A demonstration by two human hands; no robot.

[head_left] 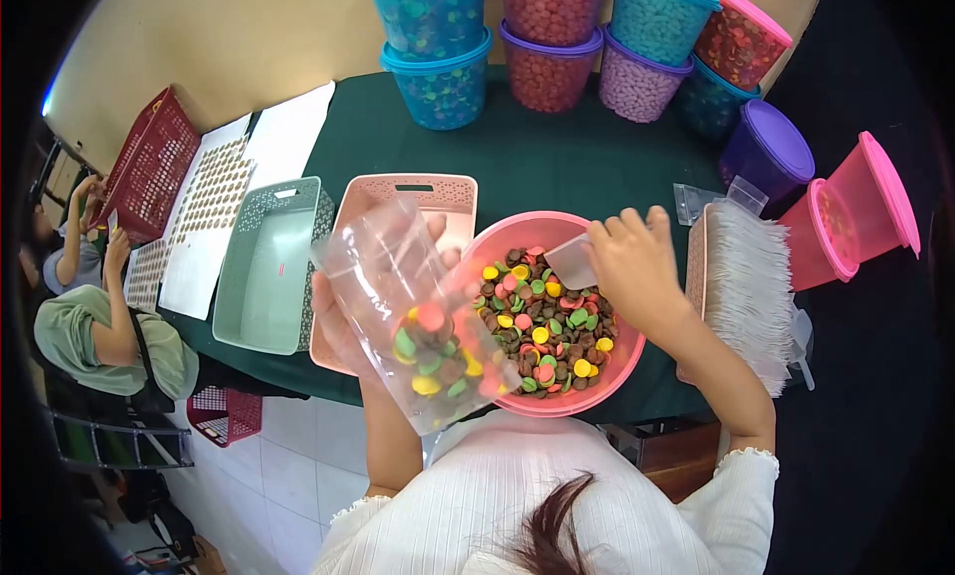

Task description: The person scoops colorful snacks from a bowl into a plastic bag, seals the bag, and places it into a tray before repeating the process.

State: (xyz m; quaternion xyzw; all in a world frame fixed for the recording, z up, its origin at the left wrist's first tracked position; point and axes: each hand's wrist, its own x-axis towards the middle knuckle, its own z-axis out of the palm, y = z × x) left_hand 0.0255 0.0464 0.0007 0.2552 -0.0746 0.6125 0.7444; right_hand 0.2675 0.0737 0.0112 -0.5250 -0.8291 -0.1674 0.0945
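My left hand holds a clear plastic bag tilted over the table's near edge; multicoloured candy discs fill its lower end. My right hand grips a small clear scoop over a pink bowl full of brown, yellow, green and pink candy discs. The bag sits just left of the bowl, touching its rim.
A pink basket and a green basket lie left of the bowl. A stack of plastic bags lies right. Lidded tubs of candy line the far edge. Another person sits at left near paper sheets.
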